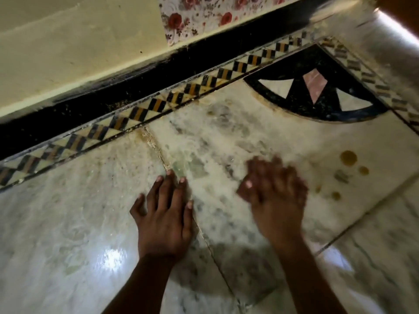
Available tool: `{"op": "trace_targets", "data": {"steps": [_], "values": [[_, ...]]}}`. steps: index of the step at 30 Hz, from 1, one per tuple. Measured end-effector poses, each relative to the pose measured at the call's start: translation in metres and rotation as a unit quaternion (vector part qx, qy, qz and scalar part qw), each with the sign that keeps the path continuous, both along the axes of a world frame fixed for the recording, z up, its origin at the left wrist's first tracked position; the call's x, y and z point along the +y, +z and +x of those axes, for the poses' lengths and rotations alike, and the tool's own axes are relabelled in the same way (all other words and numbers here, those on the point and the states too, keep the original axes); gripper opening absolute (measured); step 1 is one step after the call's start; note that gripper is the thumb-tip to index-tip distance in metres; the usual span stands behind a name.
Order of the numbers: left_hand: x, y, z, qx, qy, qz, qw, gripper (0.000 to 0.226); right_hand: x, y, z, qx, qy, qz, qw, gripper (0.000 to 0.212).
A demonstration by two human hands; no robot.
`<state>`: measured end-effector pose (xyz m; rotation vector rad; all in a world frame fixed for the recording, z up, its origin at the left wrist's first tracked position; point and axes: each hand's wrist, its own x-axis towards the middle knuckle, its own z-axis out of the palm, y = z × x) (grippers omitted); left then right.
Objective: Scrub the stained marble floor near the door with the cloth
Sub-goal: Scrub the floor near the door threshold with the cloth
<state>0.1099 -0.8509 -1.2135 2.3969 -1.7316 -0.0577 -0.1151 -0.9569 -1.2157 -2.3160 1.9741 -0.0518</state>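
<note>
A: The cloth — it's not showing anywhere; if it's there, it's hiding under the blurred right hand (273,193), so its long axis and heading can't be told.

B: That hand's fingers are curling, grip unclear. The left hand (164,214) is lying flat, fingers spread, bracing on the marble floor (68,211).

A: Scrubbing seems underway — next, probably reaching those brown stains (348,157) rightward.

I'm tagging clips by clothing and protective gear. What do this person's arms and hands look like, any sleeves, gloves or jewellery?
Both forearms are bare as far as the frame shows: no sleeves or gloves. The left hand shows no ring, watch or bracelet, and its nails are short and unpainted. The right hand is motion-blurred, so small jewellery there cannot be ruled out.
</note>
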Motion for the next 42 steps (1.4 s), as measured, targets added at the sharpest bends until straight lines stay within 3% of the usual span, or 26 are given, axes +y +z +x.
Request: {"op": "trace_targets", "data": {"steps": [2, 4, 7, 9, 11, 13, 15, 17, 19, 22, 26, 28, 30, 33, 35, 39, 42], "values": [[-0.003, 0.002, 0.001, 0.006, -0.002, 0.009, 1.0, 0.059, -0.048, -0.003, -0.006, 0.008, -0.144, -0.031, 0.989, 0.062], [-0.001, 0.002, 0.002, 0.011, -0.005, 0.015, 1.0, 0.059, -0.1, 0.008, 0.022, -0.063, -0.21, 0.001, 0.976, 0.062], [0.002, 0.001, 0.003, 0.013, -0.004, 0.015, 1.0, 0.06, -0.123, 0.014, 0.075, -0.113, -0.091, 0.082, 0.986, 0.066], [0.003, 0.003, 0.002, 0.02, -0.003, 0.013, 1.0, 0.06, -0.079, 0.014, 0.079, -0.08, 0.029, 0.049, 0.995, 0.065], [0.002, 0.004, 0.001, 0.019, -0.001, 0.012, 1.0, 0.059, -0.006, 0.01, 0.051, -0.063, 0.074, -0.011, 0.995, 0.064], [0.0, 0.004, 0.0, 0.024, 0.002, 0.007, 1.0, 0.058, 0.053, 0.011, 0.006, -0.06, 0.063, -0.013, 0.996, 0.065], [0.0, 0.004, -0.001, 0.026, 0.0, 0.003, 1.0, 0.057, 0.068, 0.009, -0.032, -0.04, -0.023, -0.005, 0.999, 0.066], [0.0, 0.004, 0.0, 0.027, 0.0, 0.005, 1.0, 0.057, 0.036, 0.005, -0.045, -0.024, -0.14, -0.031, 0.989, 0.066], [0.001, 0.002, 0.001, 0.028, -0.001, 0.006, 1.0, 0.057, -0.015, 0.006, -0.03, -0.049, -0.186, 0.002, 0.981, 0.071], [0.0, 0.002, 0.002, 0.028, -0.001, 0.005, 1.0, 0.058, -0.056, 0.007, 0.009, -0.084, -0.094, 0.033, 0.991, 0.074], [0.0, 0.005, 0.0, 0.03, -0.004, 0.0, 1.0, 0.057, 0.04, 0.004, -0.017, -0.032, 0.076, -0.034, 0.996, 0.066], [0.0, 0.006, -0.001, 0.033, -0.005, -0.003, 0.999, 0.056, 0.085, 0.005, -0.07, -0.03, 0.059, -0.056, 0.996, 0.063], [0.0, 0.004, -0.001, 0.03, -0.011, -0.002, 0.999, 0.055, 0.085, 0.0, -0.113, -0.037, -0.05, -0.063, 0.996, 0.064], [0.002, 0.003, 0.0, 0.029, -0.019, -0.011, 0.999, 0.056, 0.04, -0.011, -0.111, -0.065, -0.218, -0.042, 0.973, 0.072], [0.0, 0.003, -0.001, 0.019, -0.023, -0.002, 1.0, 0.058, 0.025, -0.014, -0.096, -0.064, -0.187, -0.041, 0.979, 0.07], [0.0, 0.013, -0.013, -0.027, -0.027, 0.037, 0.999, 0.061, 0.078, -0.008, -0.132, -0.008, 0.033, -0.05, 0.998, 0.064], [-0.004, 0.029, -0.049, -0.023, -0.075, 0.018, 0.997, 0.064, 0.105, 0.005, -0.174, -0.009, -0.026, -0.007, 1.0, 0.068]]}}
